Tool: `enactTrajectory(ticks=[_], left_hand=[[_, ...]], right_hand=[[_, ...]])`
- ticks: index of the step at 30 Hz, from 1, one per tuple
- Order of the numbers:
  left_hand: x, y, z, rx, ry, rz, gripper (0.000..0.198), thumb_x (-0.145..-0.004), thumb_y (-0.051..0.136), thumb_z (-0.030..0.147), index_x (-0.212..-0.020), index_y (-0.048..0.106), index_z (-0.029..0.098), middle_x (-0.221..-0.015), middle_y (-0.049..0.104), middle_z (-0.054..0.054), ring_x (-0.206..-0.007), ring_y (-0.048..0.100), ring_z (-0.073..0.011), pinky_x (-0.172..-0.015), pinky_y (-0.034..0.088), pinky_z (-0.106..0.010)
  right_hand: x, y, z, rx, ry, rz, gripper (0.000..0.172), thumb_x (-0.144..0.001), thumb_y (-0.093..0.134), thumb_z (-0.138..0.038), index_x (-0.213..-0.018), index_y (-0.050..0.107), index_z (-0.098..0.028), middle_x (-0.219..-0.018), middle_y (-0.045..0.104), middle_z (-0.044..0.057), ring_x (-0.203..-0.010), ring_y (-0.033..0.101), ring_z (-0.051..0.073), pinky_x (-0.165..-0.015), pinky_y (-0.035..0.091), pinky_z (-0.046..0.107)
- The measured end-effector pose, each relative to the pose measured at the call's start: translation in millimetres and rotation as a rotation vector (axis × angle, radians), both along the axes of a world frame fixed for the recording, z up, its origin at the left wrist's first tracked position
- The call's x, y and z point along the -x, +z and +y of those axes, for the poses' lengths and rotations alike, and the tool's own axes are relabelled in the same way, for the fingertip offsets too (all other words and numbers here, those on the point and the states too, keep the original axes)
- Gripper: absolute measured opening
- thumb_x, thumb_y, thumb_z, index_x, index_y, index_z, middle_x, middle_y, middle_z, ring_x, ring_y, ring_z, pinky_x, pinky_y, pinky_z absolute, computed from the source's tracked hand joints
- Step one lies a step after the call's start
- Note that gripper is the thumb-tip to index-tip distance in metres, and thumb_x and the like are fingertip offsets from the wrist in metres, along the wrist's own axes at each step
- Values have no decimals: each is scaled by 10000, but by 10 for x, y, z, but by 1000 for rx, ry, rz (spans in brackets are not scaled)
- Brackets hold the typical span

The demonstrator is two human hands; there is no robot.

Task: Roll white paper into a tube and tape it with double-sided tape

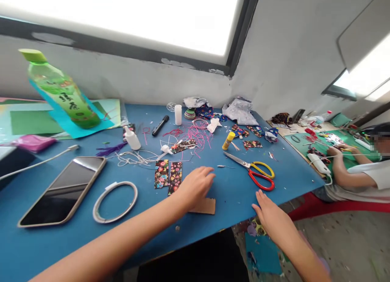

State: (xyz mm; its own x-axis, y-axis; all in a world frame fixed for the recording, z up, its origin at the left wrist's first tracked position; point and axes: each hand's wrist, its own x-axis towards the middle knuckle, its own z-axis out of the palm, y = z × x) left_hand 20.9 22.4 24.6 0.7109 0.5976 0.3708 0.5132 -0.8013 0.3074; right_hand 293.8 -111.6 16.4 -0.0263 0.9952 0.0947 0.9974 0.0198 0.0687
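Observation:
My left hand is over the table, its fingers slightly bent and pointing right, with nothing visible in them. Under its palm side lies a small brown cardboard piece, partly hidden by the hand. Two flowered dark fabric strips lie just left of it. My right hand is at the table's front edge, thumb and fingers apart, holding nothing. Just beyond its fingertips lie scissors with one yellow and one red handle. A thin pointed tool rests between the hands. A yellow glue stick stands behind the scissors.
On the left are a phone, a white ring and a green bottle. Farther back are a white squeeze bottle, a black marker, pink cords and fabric scraps. A person works at the right-hand table.

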Motion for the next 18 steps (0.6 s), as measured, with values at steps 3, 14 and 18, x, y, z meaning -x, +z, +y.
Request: enactTrajectory(ticks=[3, 14, 18], left_hand=[[202, 69, -169, 121, -25, -7, 193, -919, 451, 151, -860, 633, 172, -842, 671, -50, -722, 648, -163, -642, 498, -256], [540, 107, -708, 162, 206, -151, 429, -976, 345, 305, -598, 508, 184, -552, 575, 3, -501, 555, -112, -503, 404, -214], [758, 53, -687, 282, 515, -295, 273, -950, 349, 245, -1065, 591, 192, -1009, 696, -72, -861, 678, -177, -730, 547, -286]], right_hand=[[-107, 130, -192, -75, 70, 177, 436, -971, 300, -333, -1037, 700, -175, -982, 738, 103, -774, 722, 216, -624, 596, 301], [346, 64, -137, -373, 115, 427, 478, -965, 383, -342, -502, 395, -226, -437, 398, -23, -392, 405, 118, -433, 344, 256], [299, 151, 344, -277, 198, 409, 292, -959, 420, -302, -719, 558, -208, -667, 603, 22, -625, 592, 157, -610, 482, 263]])
